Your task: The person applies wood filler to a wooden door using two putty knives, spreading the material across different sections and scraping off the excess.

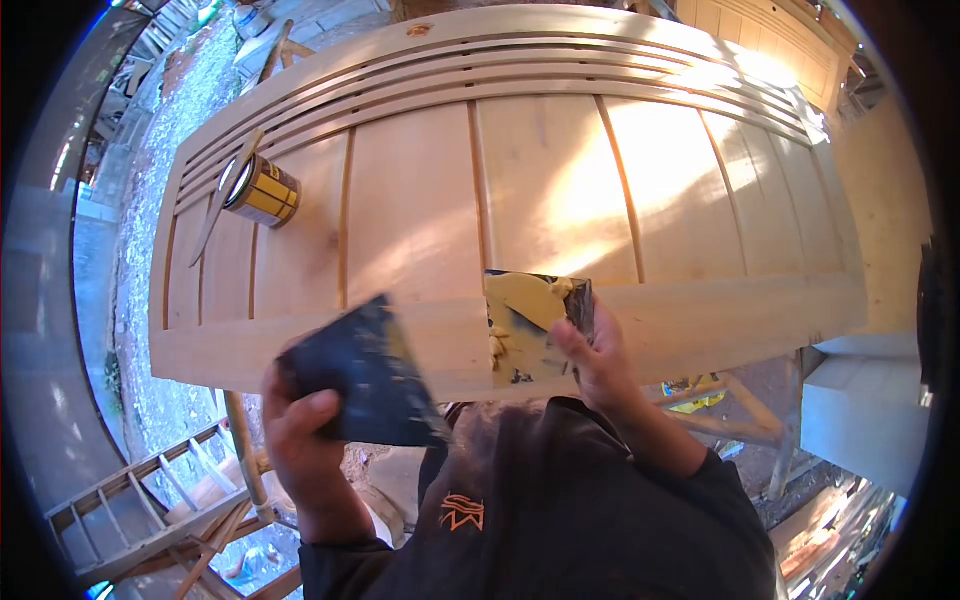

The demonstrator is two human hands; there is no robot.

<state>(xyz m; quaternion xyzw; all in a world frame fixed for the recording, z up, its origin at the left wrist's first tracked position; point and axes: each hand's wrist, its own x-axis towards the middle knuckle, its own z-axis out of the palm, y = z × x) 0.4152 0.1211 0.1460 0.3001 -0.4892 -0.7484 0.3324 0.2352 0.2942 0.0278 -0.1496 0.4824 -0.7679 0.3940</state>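
Note:
My left hand point(303, 435) grips a dark, flat, four-sided spreader point(368, 385), thumb on its near face. Pale smears show along its right edge, and it is slightly blurred. In my right hand point(602, 368) is a square putty board point(545, 355) coated with yellowish putty point(523, 298); thick lumps sit near its upper right corner and left edge. My thumb rests on the board's face, while the other fingers are mostly hidden behind it. Both tools are held apart, above the near edge of a pale wooden door panel point(410, 205) with long grooves.
On the panel's left stands an open tin can point(270, 192) with a yellow and dark label, a wooden stick point(212, 220) across it. A ladder point(145, 505) lies lower left. Wooden trestle legs point(245, 455) support the panel. Another wooden panel point(770, 40) is at the upper right.

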